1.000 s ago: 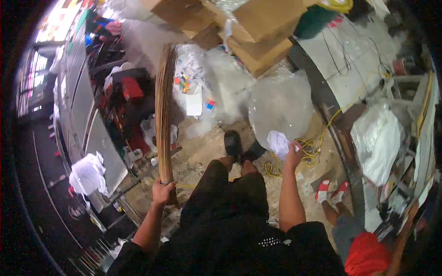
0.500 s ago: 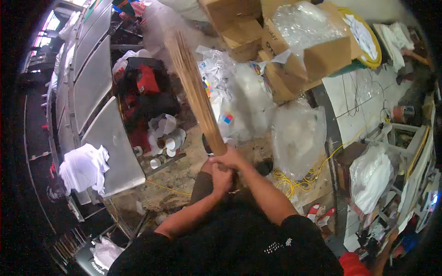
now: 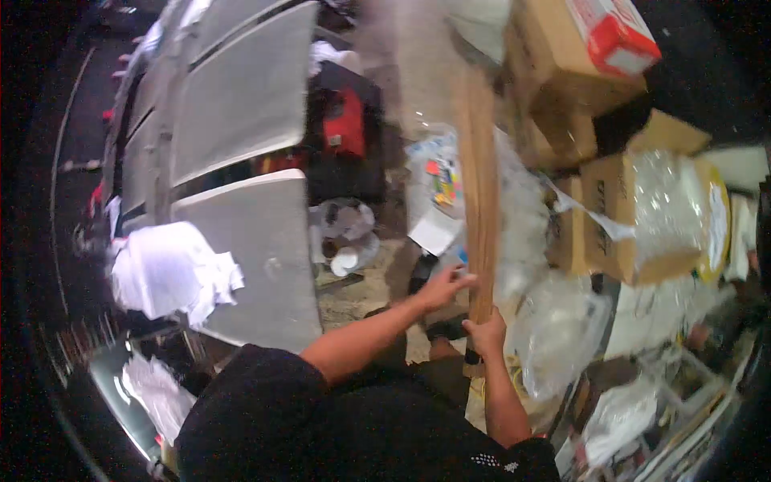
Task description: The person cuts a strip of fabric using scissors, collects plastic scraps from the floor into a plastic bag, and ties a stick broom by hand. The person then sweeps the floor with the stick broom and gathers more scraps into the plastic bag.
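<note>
One right hand (image 3: 487, 332), clenched round a stick broom (image 3: 481, 193); one left hand (image 3: 446, 289), half-open beside it; broom extending beyond both.

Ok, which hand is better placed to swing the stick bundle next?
Probably the right hand: it is closed around the stick bundle near the end closest to the body. The left hand is beside the bundle, partly open; whether it touches is unclear.
</note>
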A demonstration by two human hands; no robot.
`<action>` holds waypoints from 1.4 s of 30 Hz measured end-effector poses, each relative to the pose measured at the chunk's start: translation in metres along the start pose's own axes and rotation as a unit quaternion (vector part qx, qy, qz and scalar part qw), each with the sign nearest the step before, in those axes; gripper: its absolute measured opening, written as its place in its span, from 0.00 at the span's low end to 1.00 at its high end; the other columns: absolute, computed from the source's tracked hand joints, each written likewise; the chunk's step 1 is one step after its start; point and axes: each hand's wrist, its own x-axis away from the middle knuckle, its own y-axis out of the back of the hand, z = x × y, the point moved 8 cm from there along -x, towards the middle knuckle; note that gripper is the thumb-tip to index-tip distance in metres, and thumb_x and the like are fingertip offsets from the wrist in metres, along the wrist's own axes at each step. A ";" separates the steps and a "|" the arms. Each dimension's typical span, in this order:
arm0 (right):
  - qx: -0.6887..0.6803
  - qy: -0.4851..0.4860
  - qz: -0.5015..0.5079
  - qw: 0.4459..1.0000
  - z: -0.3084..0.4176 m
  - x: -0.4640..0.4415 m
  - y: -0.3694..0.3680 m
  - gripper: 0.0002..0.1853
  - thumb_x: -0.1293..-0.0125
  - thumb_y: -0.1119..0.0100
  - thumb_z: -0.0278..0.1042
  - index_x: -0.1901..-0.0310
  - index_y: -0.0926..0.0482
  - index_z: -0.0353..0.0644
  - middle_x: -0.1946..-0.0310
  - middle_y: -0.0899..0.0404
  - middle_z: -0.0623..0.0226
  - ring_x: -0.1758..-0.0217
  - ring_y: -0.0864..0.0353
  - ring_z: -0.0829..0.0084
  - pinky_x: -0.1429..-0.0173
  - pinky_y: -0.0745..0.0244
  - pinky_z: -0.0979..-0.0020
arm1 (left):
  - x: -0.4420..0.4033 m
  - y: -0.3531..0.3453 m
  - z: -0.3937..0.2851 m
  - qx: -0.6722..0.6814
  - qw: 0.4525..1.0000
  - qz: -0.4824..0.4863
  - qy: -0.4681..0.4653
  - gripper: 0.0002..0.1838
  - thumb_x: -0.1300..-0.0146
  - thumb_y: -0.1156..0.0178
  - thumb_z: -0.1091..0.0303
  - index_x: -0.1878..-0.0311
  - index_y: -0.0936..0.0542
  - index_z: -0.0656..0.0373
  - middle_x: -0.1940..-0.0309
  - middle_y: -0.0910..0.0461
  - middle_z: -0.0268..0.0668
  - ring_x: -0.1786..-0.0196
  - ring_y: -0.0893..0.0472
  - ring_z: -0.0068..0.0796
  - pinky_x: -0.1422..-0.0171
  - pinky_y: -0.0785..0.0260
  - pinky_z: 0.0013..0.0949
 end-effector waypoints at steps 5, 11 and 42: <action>0.067 0.185 -0.017 0.980 0.091 -0.010 -0.003 0.27 0.55 0.33 0.42 0.53 0.27 0.39 0.54 0.25 0.52 0.50 0.26 0.56 0.46 0.32 0.62 | 0.003 0.031 -0.109 -0.070 0.979 -0.164 -0.100 0.46 0.57 0.32 0.54 0.38 0.43 0.66 0.46 0.31 0.53 0.44 0.29 0.46 0.40 0.37 0.40; -0.146 0.271 0.042 0.951 0.124 -0.019 0.038 0.25 0.42 0.44 0.55 0.54 0.23 0.41 0.55 0.24 0.52 0.47 0.27 0.55 0.42 0.35 0.61 | 0.090 0.133 -0.261 -0.333 0.883 -0.322 -0.066 0.21 0.55 0.40 0.66 0.54 0.27 0.59 0.62 0.26 0.46 0.58 0.24 0.40 0.52 0.32 0.40; -0.522 -0.454 -0.247 0.678 -0.599 -0.265 -0.194 0.23 0.36 0.53 0.44 0.40 0.37 0.47 0.54 0.33 0.62 0.55 0.30 0.60 0.60 0.31 0.50 | -0.509 0.191 0.261 -0.249 0.938 -0.172 0.171 0.46 0.48 0.42 0.41 0.32 0.47 0.57 0.36 0.40 0.47 0.37 0.35 0.43 0.40 0.41 0.45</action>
